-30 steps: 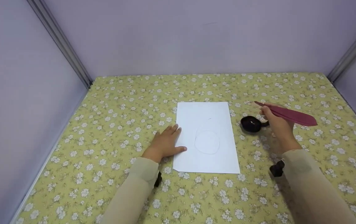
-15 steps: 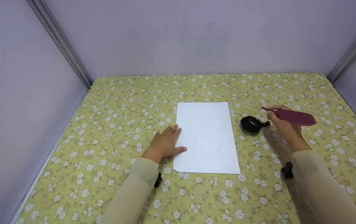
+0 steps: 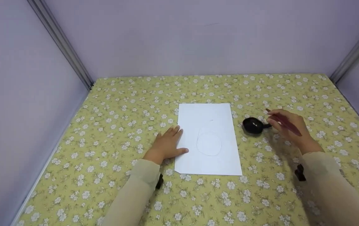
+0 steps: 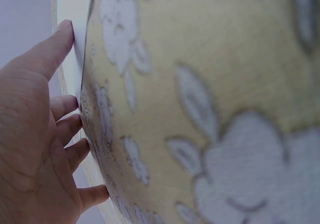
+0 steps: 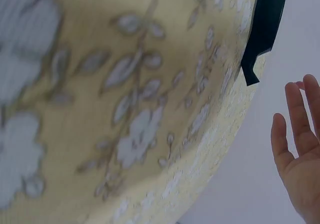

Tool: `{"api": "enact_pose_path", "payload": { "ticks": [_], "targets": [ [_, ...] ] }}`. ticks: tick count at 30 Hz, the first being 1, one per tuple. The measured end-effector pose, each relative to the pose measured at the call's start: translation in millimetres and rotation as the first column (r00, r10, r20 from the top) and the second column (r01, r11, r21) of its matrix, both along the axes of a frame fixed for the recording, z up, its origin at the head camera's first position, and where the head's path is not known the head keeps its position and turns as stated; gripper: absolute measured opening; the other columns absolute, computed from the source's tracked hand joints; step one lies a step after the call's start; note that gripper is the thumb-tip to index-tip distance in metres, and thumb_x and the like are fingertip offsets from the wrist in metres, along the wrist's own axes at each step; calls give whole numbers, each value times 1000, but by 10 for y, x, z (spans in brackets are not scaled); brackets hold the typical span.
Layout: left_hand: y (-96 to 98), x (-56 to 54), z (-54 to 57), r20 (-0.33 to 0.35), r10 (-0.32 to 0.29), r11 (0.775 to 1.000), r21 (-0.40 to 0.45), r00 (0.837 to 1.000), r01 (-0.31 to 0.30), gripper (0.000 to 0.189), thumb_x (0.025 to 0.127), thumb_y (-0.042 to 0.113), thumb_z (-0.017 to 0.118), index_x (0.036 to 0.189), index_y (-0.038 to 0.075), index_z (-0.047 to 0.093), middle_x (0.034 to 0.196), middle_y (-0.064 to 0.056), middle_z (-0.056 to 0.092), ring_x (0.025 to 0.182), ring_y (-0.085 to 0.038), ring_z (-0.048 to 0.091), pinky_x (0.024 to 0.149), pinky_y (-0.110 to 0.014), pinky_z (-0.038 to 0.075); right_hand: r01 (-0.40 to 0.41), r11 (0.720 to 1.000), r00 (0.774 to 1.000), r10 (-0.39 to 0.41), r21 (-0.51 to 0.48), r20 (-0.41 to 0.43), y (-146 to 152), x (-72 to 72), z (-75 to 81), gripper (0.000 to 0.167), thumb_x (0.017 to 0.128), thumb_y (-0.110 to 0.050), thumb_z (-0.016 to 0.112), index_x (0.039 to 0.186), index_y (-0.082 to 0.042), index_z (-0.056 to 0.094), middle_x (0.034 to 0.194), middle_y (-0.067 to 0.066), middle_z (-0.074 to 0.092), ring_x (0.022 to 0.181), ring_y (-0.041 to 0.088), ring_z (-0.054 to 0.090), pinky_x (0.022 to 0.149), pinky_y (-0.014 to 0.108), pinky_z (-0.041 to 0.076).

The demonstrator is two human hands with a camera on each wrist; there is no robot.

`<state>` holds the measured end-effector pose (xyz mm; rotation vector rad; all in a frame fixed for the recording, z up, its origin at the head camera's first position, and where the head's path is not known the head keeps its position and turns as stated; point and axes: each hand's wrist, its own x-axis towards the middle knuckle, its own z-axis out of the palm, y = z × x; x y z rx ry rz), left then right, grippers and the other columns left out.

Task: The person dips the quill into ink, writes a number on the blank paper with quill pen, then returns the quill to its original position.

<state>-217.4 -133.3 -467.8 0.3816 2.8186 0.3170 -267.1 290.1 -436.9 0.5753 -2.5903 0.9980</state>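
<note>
My left hand (image 3: 166,144) lies spread on the left edge of a white sheet of paper (image 3: 226,160), thumb and fingertips on it. A faint pencil-like circle and a short stroke show on the sheet. In the left wrist view the fingers (image 4: 75,154) are stretched out along the paper's edge. My right hand (image 3: 292,128) pinches a maroon feather quill (image 3: 287,124) above the table, its tip poking out past the fingers. Just left of that hand sits a small black bowl (image 3: 252,126) with a short handle. The right wrist view shows my raised fingers (image 5: 300,119), but not the quill.
A yellow cloth with white flowers (image 3: 129,119) covers the table. Pale lilac panels (image 3: 154,37) with grey metal posts (image 3: 63,44) stand at the back and sides. Both forearms in light sleeves (image 3: 132,191) reach in from the front.
My right hand has drawn away rightward from the black bowl. The quill has turned in its fingers, its broad end now slanting down toward the wrist. The left hand and paper have stayed put.
</note>
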Motion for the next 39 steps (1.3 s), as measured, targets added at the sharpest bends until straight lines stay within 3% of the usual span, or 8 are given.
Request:
{"api": "enact_pose_path", "payload": {
  "ticks": [5, 7, 9, 14, 18, 23, 29, 39],
  "targets": [
    [-2, 0, -9, 0, 5, 1000, -4, 1000, -5, 85, 89, 61, 52, 154, 16, 19, 159, -1, 10, 144, -23, 7, 112, -55, 9, -67, 993, 997, 64, 102, 35, 56, 13, -3, 40, 86, -25, 73, 121, -8, 61, 111, 17, 67, 94, 37, 64, 75, 43, 52],
    [-2, 0, -9, -1, 5, 1000, -8, 1000, -5, 85, 89, 61, 51, 154, 16, 19, 159, -1, 10, 144, -23, 7, 112, -55, 9, -94, 987, 994, 85, 130, 76, 84, 13, -10, 48, 85, -27, 74, 126, -8, 59, 119, 20, 62, 99, 43, 60, 75, 57, 48],
    [0, 0, -8, -3, 3, 1000, -13, 1000, -3, 86, 89, 62, 51, 154, 15, 19, 159, -1, 10, 144, -23, 7, 112, -55, 9, -108, 981, 989, 89, 164, 118, 107, 24, -12, 54, 84, -29, 75, 131, -8, 55, 126, 21, 57, 106, 45, 56, 78, 61, 44],
    [7, 5, 4, -5, -3, 1000, -11, 1000, 3, 85, 89, 61, 52, 154, 15, 20, 159, -1, 11, 144, -24, 8, 112, -55, 11, -133, 953, 980, 85, 271, 180, 168, 64, -60, 61, 84, -26, 75, 137, -9, 50, 136, 22, 48, 119, 47, 45, 90, 65, 37],
    [9, 10, 16, -4, -5, 1000, 1, 1000, 5, 85, 89, 60, 53, 153, 15, 21, 158, -2, 13, 144, -25, 10, 112, -56, 11, -157, 918, 979, 98, 363, 177, 200, 134, -103, 58, 85, -17, 71, 139, -12, 48, 135, 19, 49, 118, 47, 45, 90, 65, 38],
    [14, 4, 21, -8, -2, 1000, -16, 1000, 2, 85, 89, 61, 52, 153, 15, 21, 158, -2, 13, 144, -24, 10, 112, -56, 12, -176, 880, 980, 115, 441, 161, 217, 193, -141, 68, 79, -29, 77, 139, -16, 47, 135, 17, 51, 114, 45, 48, 84, 66, 42],
    [23, -5, 24, -3, -7, 1000, -22, 1000, 7, 85, 89, 61, 52, 153, 15, 21, 158, -2, 13, 144, -25, 10, 111, -56, 13, -182, 857, 977, 103, 483, 187, 239, 231, -183, 76, 75, -38, 80, 139, -16, 46, 134, 18, 51, 114, 45, 48, 83, 69, 40],
    [23, -1, -6, -4, 0, 1000, -18, 1000, 0, 86, 89, 62, 51, 154, 15, 20, 159, 0, 11, 144, -24, 9, 112, -56, 11, -206, 839, 968, 102, 503, 228, 219, 236, -218, 64, 84, -18, 68, 142, -12, 42, 135, 20, 49, 114, 45, 48, 86, 66, 41]
  ]
}}
